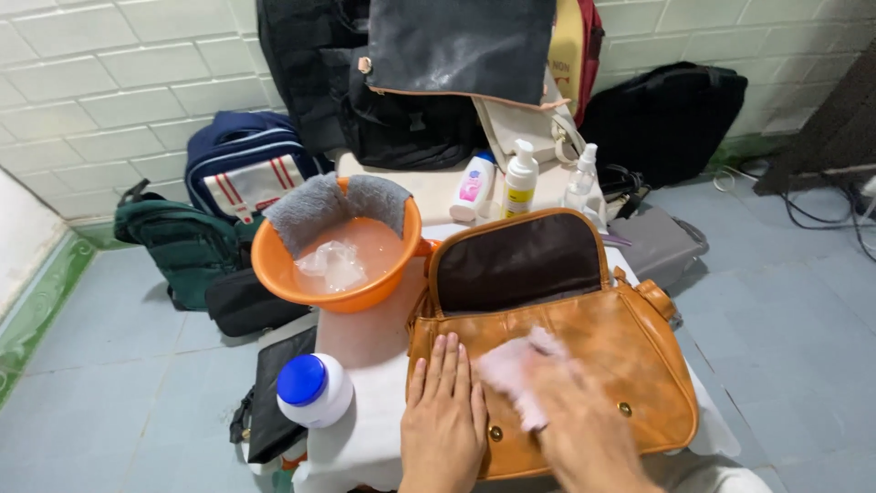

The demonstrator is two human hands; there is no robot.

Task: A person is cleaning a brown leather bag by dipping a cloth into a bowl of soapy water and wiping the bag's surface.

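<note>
A tan leather handbag (pixel 639 356) lies on a white table (pixel 365 347) with its flap (pixel 520 260) open, showing a dark lining. My left hand (pixel 444 415) rests flat on the bag's front left, fingers together. My right hand (pixel 579 429), blurred by motion, presses a pale pink cloth (pixel 516 370) against the bag's front face.
An orange basin (pixel 365 292) of water with a grey cloth (pixel 319 205) over its rim stands behind the bag. A white jar with a blue lid (pixel 312 388) sits at the left. Several bottles (pixel 520 178) stand farther back. Backpacks (pixel 242 164) and bags line the tiled wall.
</note>
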